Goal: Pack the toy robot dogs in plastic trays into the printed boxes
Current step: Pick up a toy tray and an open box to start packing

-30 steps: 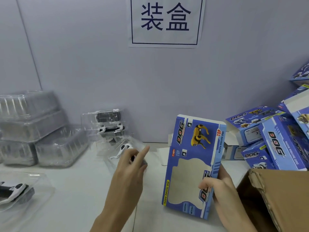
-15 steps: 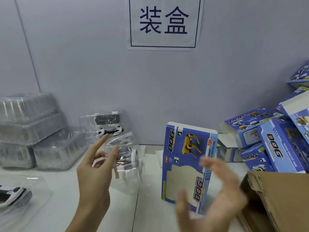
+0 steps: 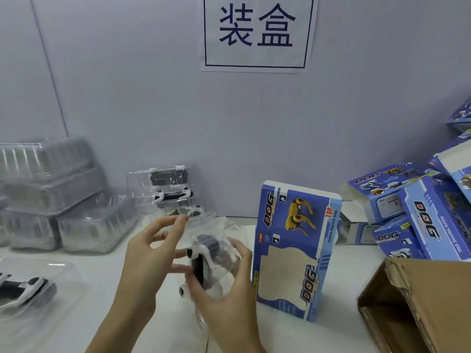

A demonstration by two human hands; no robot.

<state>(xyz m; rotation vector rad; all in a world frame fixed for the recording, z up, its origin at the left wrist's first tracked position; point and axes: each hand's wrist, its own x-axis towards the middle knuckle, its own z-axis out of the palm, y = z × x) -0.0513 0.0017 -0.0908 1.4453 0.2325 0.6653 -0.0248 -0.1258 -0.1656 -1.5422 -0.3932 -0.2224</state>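
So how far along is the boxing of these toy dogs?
Early, it seems. In hand: both hands, left hand and right hand, hold one trayed dog. The open printed box stands empty beside them. Left: more trayed dogs at the wall. Whether the piled boxes are filled, I can't tell.

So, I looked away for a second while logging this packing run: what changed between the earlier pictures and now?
The right hand let go of the printed box, which now stands alone on the table, and crossed over to grip the trayed toy dog. The left hand lifted that tray off the table toward the person and pinches its top edge. The stacked empty trays, the box pile and the cardboard carton stayed put.
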